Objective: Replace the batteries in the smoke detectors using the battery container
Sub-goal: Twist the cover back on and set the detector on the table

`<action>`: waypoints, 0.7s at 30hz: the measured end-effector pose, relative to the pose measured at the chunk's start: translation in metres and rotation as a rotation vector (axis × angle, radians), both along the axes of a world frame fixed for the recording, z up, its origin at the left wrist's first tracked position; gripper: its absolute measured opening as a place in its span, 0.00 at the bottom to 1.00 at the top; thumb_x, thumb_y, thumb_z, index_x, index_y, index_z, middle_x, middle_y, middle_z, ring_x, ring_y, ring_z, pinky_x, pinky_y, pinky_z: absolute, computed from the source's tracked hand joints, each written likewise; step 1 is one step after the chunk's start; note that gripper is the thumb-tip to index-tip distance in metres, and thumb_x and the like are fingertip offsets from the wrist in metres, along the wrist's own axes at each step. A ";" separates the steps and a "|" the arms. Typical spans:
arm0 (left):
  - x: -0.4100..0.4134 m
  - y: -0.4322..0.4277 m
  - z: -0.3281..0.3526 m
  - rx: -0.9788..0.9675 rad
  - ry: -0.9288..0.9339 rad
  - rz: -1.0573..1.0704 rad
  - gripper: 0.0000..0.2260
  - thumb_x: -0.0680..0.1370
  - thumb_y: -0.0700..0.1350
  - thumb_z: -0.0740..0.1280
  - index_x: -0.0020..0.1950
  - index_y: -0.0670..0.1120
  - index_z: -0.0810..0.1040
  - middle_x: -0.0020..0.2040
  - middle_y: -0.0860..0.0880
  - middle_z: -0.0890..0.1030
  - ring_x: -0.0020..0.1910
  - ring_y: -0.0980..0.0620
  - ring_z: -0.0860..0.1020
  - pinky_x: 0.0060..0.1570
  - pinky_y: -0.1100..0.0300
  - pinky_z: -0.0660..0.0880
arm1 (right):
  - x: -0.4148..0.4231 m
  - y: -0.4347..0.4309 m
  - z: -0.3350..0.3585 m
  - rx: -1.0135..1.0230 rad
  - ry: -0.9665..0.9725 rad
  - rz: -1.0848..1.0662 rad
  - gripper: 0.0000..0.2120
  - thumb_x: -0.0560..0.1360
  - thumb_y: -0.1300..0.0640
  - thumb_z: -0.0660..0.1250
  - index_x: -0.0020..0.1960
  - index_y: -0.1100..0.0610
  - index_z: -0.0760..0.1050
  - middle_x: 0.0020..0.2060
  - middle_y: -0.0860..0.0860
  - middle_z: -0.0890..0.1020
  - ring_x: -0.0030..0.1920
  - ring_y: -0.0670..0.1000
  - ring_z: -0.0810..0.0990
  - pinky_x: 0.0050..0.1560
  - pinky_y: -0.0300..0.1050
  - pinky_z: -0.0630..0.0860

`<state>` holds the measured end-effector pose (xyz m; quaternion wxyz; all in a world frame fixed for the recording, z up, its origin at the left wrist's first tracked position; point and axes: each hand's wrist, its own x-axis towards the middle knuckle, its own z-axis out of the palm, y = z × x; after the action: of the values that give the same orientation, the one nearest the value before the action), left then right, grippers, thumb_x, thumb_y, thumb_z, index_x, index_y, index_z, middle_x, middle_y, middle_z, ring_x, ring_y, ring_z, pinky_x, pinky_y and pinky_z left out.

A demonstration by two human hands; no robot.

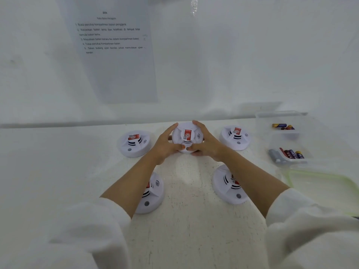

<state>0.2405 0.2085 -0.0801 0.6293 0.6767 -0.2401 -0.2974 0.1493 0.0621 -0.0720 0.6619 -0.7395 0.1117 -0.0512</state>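
Note:
Several white round smoke detectors with red labels lie on the white table. I hold the middle far detector (187,135) with both hands, tilted up toward me: my left hand (166,145) grips its left side and my right hand (206,142) its right side, thumbs meeting at its lower edge. Other detectors sit at the far left (134,143), the far right (236,137), the near left (152,193) under my left forearm, and the near right (228,186) under my right forearm. A clear battery container (279,117) at the right holds batteries (283,126).
A second clear tray compartment holds several batteries (287,154) at the right. A clear lid with a green rim (318,186) lies nearer me on the right. A printed instruction sheet (111,47) hangs on the white wall behind the table.

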 end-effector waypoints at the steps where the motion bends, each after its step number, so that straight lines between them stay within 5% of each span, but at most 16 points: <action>1: 0.000 0.001 0.000 -0.009 0.006 -0.002 0.35 0.70 0.30 0.70 0.72 0.51 0.61 0.64 0.44 0.70 0.64 0.42 0.70 0.55 0.50 0.76 | -0.001 -0.002 0.002 0.075 0.037 0.004 0.37 0.73 0.70 0.66 0.72 0.47 0.54 0.66 0.58 0.68 0.62 0.56 0.72 0.55 0.51 0.76; 4: 0.000 0.002 -0.001 -0.026 0.001 -0.016 0.36 0.70 0.30 0.70 0.71 0.54 0.62 0.64 0.43 0.69 0.63 0.43 0.70 0.52 0.52 0.78 | -0.004 -0.008 0.005 0.241 0.110 0.010 0.33 0.73 0.72 0.63 0.67 0.41 0.61 0.58 0.60 0.74 0.53 0.60 0.77 0.54 0.56 0.77; 21: -0.001 0.004 -0.001 -0.038 -0.043 -0.049 0.29 0.71 0.31 0.70 0.65 0.54 0.66 0.61 0.43 0.70 0.56 0.47 0.73 0.43 0.62 0.80 | -0.008 -0.013 0.003 0.275 0.092 0.060 0.27 0.73 0.71 0.66 0.64 0.47 0.67 0.55 0.56 0.74 0.52 0.60 0.78 0.54 0.55 0.78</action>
<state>0.2392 0.2122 -0.0810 0.6293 0.6648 -0.2756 -0.2935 0.1409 0.0490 -0.0693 0.7523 -0.6465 0.1255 0.0182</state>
